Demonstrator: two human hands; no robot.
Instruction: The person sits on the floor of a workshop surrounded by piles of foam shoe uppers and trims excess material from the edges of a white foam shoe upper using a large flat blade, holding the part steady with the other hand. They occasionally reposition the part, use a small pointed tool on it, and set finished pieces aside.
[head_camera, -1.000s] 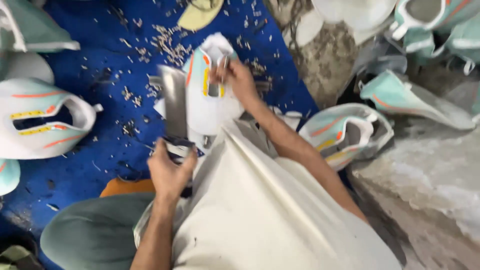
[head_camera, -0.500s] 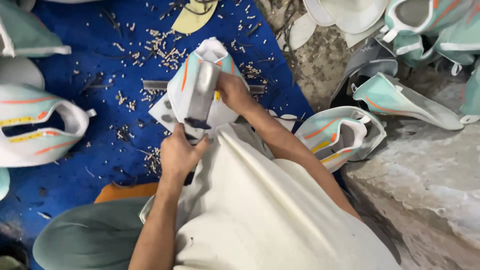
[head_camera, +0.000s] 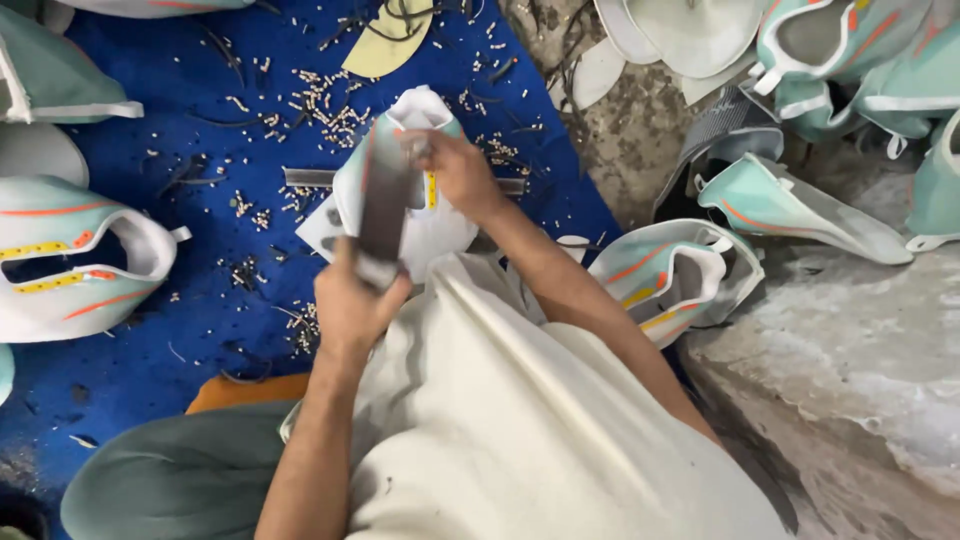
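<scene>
- Over the blue mat (head_camera: 150, 380), just beyond the person's lap, a mint and white shoe upper (head_camera: 420, 215) is held up off the floor, its white tongue end pointing away from the person.
- The right hand (head_camera: 455, 170) grasps the shoe upper near its top, fingers curled over the edge beside a yellow strip.
- The left hand (head_camera: 350, 305) is clenched around the handle of a flat dark blade (head_camera: 385, 200); the blade lies across the shoe upper and is blurred.
- Behind the shoe upper, a grey metal bar (head_camera: 310, 178) lies flat on the blue mat, partly hidden by it.
- Around the shoe upper, small pale trimmings (head_camera: 315, 105) and dark scraps are scattered over the mat.
- Beyond the shoe upper, a yellow insole-shaped piece (head_camera: 385, 45) lies at the far edge of the mat.
- To the left of the shoe upper, well apart, another mint upper with orange and yellow stripes (head_camera: 80, 260) lies on the mat.
- To the right of the shoe upper, a similar striped upper (head_camera: 675, 280) rests by the forearm, at the edge of the rough stone floor (head_camera: 860, 350).
- Farther right of the shoe upper, more mint uppers (head_camera: 850, 50) are heaped together, with white sole pieces (head_camera: 690, 30) beside them.
</scene>
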